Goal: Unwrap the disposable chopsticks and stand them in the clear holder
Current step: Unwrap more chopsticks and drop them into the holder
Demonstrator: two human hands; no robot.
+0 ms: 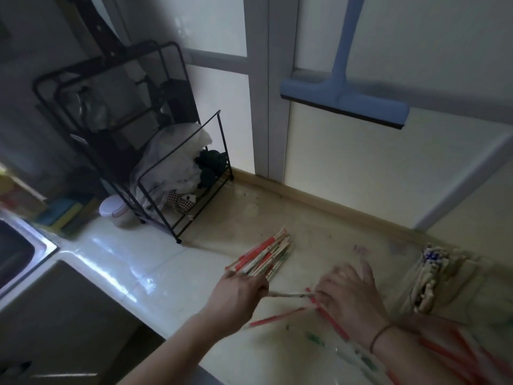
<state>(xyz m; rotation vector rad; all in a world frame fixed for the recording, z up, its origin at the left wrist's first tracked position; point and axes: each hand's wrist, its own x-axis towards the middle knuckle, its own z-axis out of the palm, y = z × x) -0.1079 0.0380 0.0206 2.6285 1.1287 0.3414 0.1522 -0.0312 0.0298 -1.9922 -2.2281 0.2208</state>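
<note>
Left hand [240, 291]: reaches over the counter's middle, fingers curled at the near end of the pile; it pinches one thin wrapped stick that runs rightward toward the other hand
Right hand [351, 294]: blurred, back up, fingers spread fairly straight over the counter; its thumb side meets the far end of that same stick; whether it grips the stick I cannot tell
Held stick [288, 295]: pale paper wrap with faint print, lying nearly level between the two hands
Pile of wrapped chopsticks [263, 254]: red-and-white sleeves bundled slantwise in the counter's middle, just beyond the left hand
Loose red sleeves [277, 318]: lying on the counter near its front edge, below both hands; more red strips blurred at the front right corner
Clear holder [424, 284]: towards the counter's right edge, just beside the right hand, with pale sticks inside; too blurred to tell how they stand
Counter [155, 262]: glossy, pale, stained
Black wire rack [155, 151]: at the counter's back left, holding crumpled white plastic
Sink [19, 254]: at the left edge
Blue squeegee [344, 98]: on the wall panel behind
</note>
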